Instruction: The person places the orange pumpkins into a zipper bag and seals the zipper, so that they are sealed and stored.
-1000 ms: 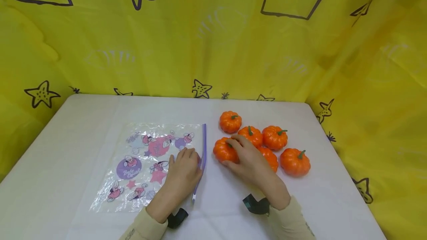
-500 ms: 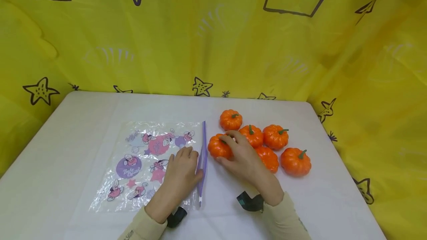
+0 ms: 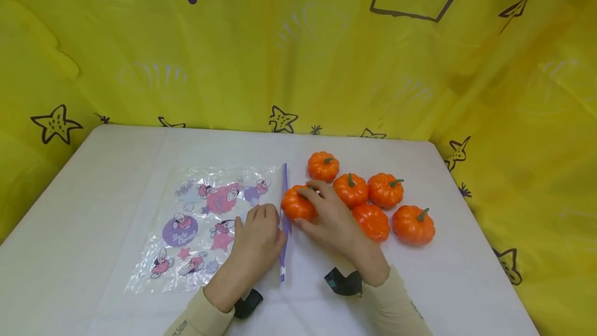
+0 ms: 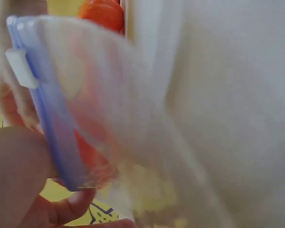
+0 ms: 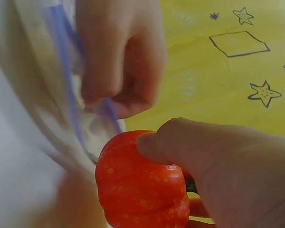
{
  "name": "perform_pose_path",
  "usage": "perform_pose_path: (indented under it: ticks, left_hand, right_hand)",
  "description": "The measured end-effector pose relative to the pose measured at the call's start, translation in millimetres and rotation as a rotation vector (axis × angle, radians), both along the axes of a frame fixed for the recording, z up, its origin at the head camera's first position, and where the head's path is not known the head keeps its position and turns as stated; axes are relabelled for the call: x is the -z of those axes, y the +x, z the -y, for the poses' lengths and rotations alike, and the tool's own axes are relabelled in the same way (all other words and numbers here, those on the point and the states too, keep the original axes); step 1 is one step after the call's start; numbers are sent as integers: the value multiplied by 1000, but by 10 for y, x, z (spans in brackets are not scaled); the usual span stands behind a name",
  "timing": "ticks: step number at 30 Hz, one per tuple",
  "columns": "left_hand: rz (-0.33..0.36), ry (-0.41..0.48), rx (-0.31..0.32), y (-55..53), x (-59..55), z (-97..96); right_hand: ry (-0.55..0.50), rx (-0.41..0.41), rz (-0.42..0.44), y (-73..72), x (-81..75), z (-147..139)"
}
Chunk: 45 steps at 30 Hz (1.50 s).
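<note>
A clear zip bag (image 3: 181, 231) with pink and purple cartoon prints lies flat on the table, its purple zip edge (image 3: 285, 175) facing right. My left hand (image 3: 255, 240) pinches that edge near its middle; in the right wrist view the purple strips (image 5: 61, 42) stand apart below the left hand's curled fingers (image 5: 109, 76). My right hand (image 3: 333, 224) grips a small orange toy pumpkin (image 3: 296, 204) by its sides, right at the bag's mouth. Through the blurred plastic in the left wrist view, red shows behind the zip with its white slider (image 4: 22, 68).
Right of the hands sit several more orange pumpkins: one at the back (image 3: 323, 166), a close group (image 3: 351, 191), and one farthest right (image 3: 413, 225). Yellow cloth (image 3: 233, 66) with drawn stars hangs behind the white table (image 3: 116, 170). Black camera mounts (image 3: 344, 281) sit by the wrists.
My right hand has brought the pumpkin leftward, from beside the other pumpkins to the bag's zip edge. The left hand stays at that edge, which has shifted slightly.
</note>
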<state>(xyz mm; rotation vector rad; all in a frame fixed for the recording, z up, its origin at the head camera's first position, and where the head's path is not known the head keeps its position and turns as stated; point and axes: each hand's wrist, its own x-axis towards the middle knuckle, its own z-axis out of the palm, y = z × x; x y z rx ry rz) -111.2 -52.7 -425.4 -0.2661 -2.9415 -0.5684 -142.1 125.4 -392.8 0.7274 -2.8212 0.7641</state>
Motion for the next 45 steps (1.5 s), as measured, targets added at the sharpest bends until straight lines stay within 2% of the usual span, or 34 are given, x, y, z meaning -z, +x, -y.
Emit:
perform_pose_path:
  ticks: [3, 8, 12, 16, 18, 22, 26, 29, 36, 41, 45]
  left_hand:
    - [-1, 27, -6, -20, -37, 11]
    - [-53, 49, 20, -40, -54, 28]
    - [-63, -27, 63, -34, -19, 48]
    - [-45, -126, 92, -25, -5, 84]
    - [-21, -140, 97, -27, -14, 94]
    - [24, -116, 82, -29, -69, 99]
    - [4, -70, 74, -22, -131, 85]
    - [-4, -25, 79, -16, -171, 59]
    - [33, 58, 85, 29, -247, -1]
    - [1, 74, 87, 46, -273, -15]
    - [-22, 78, 96, 58, -266, -23]
  right_hand:
    - [15, 7, 20, 7, 15, 6]
    - [27, 17, 62, 7, 56, -2]
    - [36, 13, 97, 0, 82, 5]
    - [53, 13, 102, 0, 93, 26]
    - [58, 14, 104, 7, 90, 45]
    - [60, 11, 121, 22, 92, 81]
    - [53, 11, 129, 20, 97, 98]
    - [53, 19, 109, 6, 104, 102]
    - [18, 21, 41, -18, 159, 92]
    - [-32, 21, 35, -54, 230, 80]
    - [-65, 18, 67, -68, 262, 85]
